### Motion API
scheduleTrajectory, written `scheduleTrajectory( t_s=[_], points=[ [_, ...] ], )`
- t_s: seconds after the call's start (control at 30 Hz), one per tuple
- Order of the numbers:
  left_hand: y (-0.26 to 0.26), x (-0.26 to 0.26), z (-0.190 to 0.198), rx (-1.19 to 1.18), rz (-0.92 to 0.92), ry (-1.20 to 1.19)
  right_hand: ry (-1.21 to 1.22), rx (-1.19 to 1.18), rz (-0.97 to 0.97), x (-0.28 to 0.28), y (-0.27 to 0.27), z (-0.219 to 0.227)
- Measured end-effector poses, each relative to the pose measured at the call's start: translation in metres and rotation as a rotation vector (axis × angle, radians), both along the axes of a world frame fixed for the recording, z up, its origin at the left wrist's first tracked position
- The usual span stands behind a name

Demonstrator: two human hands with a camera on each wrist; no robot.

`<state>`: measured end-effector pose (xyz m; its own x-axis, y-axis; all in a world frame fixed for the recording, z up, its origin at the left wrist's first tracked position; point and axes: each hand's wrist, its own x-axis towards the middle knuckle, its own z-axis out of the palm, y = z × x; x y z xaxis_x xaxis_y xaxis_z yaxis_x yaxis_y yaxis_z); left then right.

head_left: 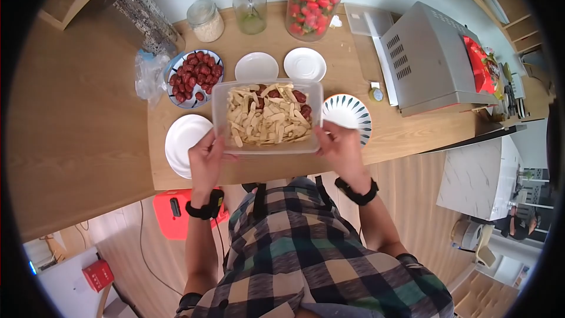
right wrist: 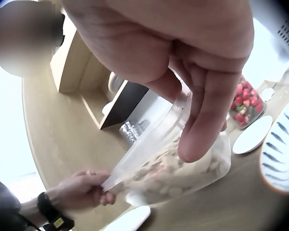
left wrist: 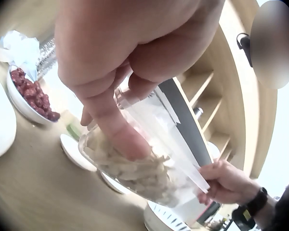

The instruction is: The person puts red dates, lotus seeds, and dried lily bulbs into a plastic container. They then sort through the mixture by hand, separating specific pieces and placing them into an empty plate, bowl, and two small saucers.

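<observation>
A translucent plastic box of pale dried slices is held up over the table's near edge. Several dark red dates lie among the slices at its far side. My left hand grips the box's near left corner, and my right hand grips the opposite near corner. In the left wrist view a finger lies along the box wall, hiding part of the contents. The right wrist view shows the fingers curled over the rim. The box looks tilted in both wrist views.
A blue-rimmed plate of red dates stands left, above a white plate. Two white saucers sit behind the box, a leaf-patterned plate to its right. Strawberries, a jar and a microwave stand behind.
</observation>
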<state>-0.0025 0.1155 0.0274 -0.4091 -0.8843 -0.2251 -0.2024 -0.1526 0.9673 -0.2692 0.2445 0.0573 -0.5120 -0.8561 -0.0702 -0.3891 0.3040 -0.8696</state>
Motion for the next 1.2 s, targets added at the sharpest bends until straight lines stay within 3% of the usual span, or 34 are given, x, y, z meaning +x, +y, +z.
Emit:
scheduleTrajectory(
  t_s=[0.07, 0.2, 0.33, 0.4, 0.53, 0.6, 0.63, 0.7, 0.93, 1.0, 1.03, 1.07, 1.13, 1.2],
  points=[
    [0.001, 0.008, 0.005, -0.087, 0.072, 0.029, 0.006, -0.145, 0.062, 0.014, -0.001, 0.006],
    [0.009, -0.002, 0.013, 0.028, -0.016, -0.111, -0.056, 0.056, 0.064, -0.007, 0.000, -0.011],
    [0.011, 0.005, -0.003, 0.041, -0.002, -0.129, -0.146, 0.088, 0.100, -0.004, 0.001, -0.017],
    [0.013, 0.007, -0.015, 0.046, 0.000, -0.137, 0.016, 0.062, 0.226, -0.008, -0.001, -0.044],
    [0.013, 0.007, -0.037, 0.057, -0.014, -0.134, -0.099, 0.192, 0.158, -0.005, -0.006, -0.042],
    [0.013, 0.006, -0.041, 0.041, -0.028, -0.168, 0.138, 0.144, 0.280, -0.008, -0.006, -0.051],
    [0.013, 0.005, -0.042, 0.025, -0.047, -0.204, 0.139, 0.144, 0.287, -0.008, -0.007, -0.059],
    [0.014, 0.003, -0.046, 0.040, -0.030, -0.184, 0.126, 0.137, 0.185, -0.008, -0.008, -0.076],
    [0.011, 0.007, -0.054, 0.051, -0.053, -0.165, 0.134, 0.083, 0.173, -0.007, -0.008, -0.083],
    [0.007, 0.021, -0.075, -0.032, -0.076, -0.192, 0.101, 0.098, 0.142, -0.008, -0.007, -0.083],
    [0.007, 0.026, -0.082, -0.117, -0.105, -0.218, 0.102, 0.099, 0.142, -0.008, -0.005, -0.074],
    [0.010, 0.027, -0.061, -0.116, -0.107, -0.217, 0.140, 0.108, 0.067, -0.007, -0.001, -0.056],
    [0.022, 0.039, -0.018, 0.018, 0.220, -0.330, 0.173, 0.096, -0.088, -0.018, 0.013, -0.056],
    [0.021, 0.092, -0.043, -0.168, 0.312, -0.461, 0.207, 0.101, -0.243, -0.041, 0.034, -0.065]
  ],
)
